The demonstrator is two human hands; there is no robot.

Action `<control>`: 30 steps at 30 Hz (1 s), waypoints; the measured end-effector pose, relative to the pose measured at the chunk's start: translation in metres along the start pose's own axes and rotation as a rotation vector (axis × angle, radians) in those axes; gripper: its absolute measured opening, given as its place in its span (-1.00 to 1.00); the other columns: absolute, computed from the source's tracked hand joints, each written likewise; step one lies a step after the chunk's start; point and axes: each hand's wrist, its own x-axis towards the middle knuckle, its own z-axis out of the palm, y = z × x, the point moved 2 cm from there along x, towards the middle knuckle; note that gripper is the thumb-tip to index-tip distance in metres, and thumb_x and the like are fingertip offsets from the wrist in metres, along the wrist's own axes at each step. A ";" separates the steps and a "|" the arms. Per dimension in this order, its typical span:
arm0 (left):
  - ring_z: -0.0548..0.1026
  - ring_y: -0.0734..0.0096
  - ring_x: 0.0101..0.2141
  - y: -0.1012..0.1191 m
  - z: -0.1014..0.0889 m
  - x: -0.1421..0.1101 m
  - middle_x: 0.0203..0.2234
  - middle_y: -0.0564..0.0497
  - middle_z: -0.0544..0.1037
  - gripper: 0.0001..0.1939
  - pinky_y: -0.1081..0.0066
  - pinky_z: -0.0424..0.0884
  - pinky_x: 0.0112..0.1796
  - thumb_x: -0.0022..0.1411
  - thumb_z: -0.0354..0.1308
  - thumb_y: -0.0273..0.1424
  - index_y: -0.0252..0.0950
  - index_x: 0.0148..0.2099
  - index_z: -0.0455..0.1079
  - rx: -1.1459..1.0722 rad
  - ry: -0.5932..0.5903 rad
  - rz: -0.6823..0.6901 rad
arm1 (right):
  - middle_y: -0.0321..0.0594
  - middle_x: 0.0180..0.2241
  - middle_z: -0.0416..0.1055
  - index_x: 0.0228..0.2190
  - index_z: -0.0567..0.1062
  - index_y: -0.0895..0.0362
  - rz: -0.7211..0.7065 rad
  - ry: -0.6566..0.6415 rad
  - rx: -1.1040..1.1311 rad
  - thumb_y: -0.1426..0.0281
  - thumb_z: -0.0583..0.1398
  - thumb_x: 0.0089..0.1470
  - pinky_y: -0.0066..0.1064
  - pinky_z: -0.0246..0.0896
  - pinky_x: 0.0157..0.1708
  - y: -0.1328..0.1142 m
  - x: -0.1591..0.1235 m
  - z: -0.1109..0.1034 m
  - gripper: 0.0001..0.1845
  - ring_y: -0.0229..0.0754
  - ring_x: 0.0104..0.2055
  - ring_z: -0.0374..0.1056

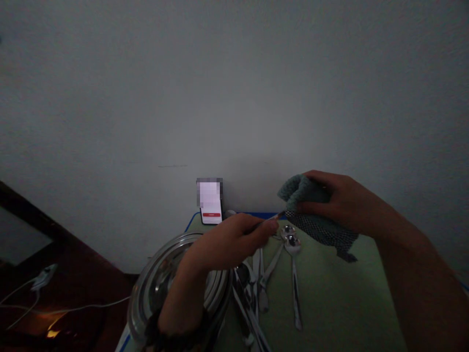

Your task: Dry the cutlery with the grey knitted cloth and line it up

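Head view shows folded grey-green cloth (320,227), dark-and-pale checked below.

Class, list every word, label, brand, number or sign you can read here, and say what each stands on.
No text can be read.
Smartphone: the red button seems to bear a label, too small to read; the upper screen is pixelated.
Spoons and cloth: no lettering visible.
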 end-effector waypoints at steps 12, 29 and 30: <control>0.11 0.61 -0.65 0.015 -0.001 0.001 -0.70 0.19 0.14 -0.53 0.50 0.02 -0.63 0.32 -0.14 -0.12 -0.30 -0.55 0.14 -0.116 0.148 0.068 | -0.34 -0.53 0.47 -0.41 0.49 0.08 0.252 0.172 0.838 0.21 0.33 -0.18 -0.51 0.23 -0.62 0.007 0.008 0.022 -0.73 -0.33 -0.59 0.33; 0.13 0.60 -0.64 0.013 0.014 0.019 -0.69 0.18 0.18 -0.56 0.50 0.05 -0.61 0.34 -0.19 -0.15 -0.28 -0.52 0.11 -0.158 0.280 0.064 | -0.16 -0.21 0.48 -0.17 0.42 0.10 0.302 0.507 0.966 0.14 0.13 0.01 -0.42 0.17 -0.61 -0.006 0.017 0.055 -0.61 -0.28 -0.52 0.31; 0.13 0.60 -0.64 0.013 0.015 0.019 -0.69 0.18 0.18 -0.56 0.51 0.06 -0.61 0.33 -0.19 -0.14 -0.28 -0.52 0.12 -0.167 0.280 0.064 | -0.16 -0.19 0.47 -0.19 0.44 0.10 0.298 0.511 0.974 0.15 0.15 0.00 -0.42 0.21 -0.57 -0.006 0.017 0.054 -0.63 -0.26 -0.47 0.34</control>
